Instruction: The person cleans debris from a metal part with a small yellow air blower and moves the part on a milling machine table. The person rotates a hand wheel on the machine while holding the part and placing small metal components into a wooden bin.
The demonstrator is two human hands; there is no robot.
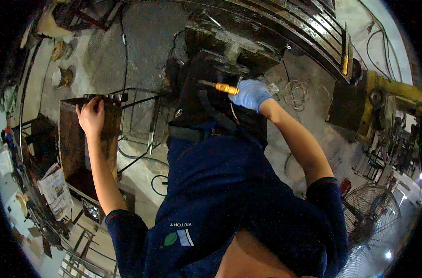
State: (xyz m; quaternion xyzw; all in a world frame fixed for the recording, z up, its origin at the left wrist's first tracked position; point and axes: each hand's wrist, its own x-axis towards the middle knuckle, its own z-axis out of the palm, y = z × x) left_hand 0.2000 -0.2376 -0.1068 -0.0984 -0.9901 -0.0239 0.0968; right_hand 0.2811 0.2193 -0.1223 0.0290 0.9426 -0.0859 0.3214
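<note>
In my right hand (251,95), which wears a light blue glove, I grip a tool with a yellow-orange handle (227,88). Its thin dark shaft points left over my dark trousers. A slim metal piece stands up beside the gloved fingers, and I cannot tell whether I hold it too. At the far left, my bare left hand (91,116) reaches to the far edge of a brown wooden box-like stand (110,148). Its fingers are bent together at small dark items (116,97) along that edge; what they pinch is hidden.
Ahead of my legs stands a dark, greasy machine (238,41) with a long slotted table. Coiled wire (296,95) lies on the floor at right, near a yellow-green machine (359,109). A fan (370,217) stands lower right. Newspaper (56,192) hangs left of the stand; cables cross the floor.
</note>
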